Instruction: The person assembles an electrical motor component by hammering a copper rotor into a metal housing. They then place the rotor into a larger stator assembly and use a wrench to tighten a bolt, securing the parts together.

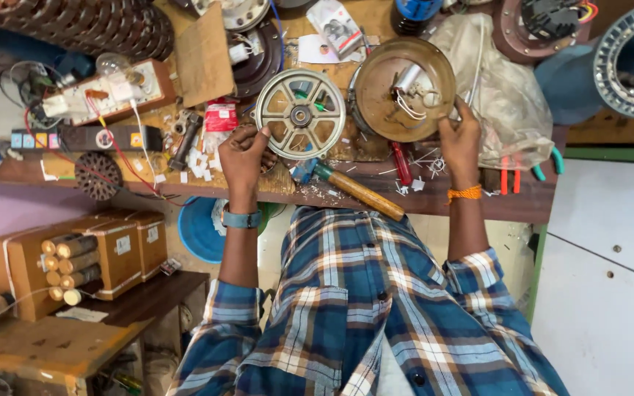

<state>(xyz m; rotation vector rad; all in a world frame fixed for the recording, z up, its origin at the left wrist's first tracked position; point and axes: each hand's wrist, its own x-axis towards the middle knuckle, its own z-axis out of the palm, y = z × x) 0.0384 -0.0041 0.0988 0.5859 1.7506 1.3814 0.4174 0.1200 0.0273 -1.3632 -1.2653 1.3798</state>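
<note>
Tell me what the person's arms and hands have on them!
Both arms wear a blue, white and brown checked shirt, with the left sleeve and right sleeve rolled up near the elbows. The left hand has a teal-strapped watch at its wrist. The right hand has an orange thread band. No gloves.

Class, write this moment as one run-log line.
left hand: grips spoked metal disc | right hand: grips brown round housing rim | bench: hammer at front edge

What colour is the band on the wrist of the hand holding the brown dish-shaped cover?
Orange: the wrist band on the hand shows clearly in the head view.
</note>
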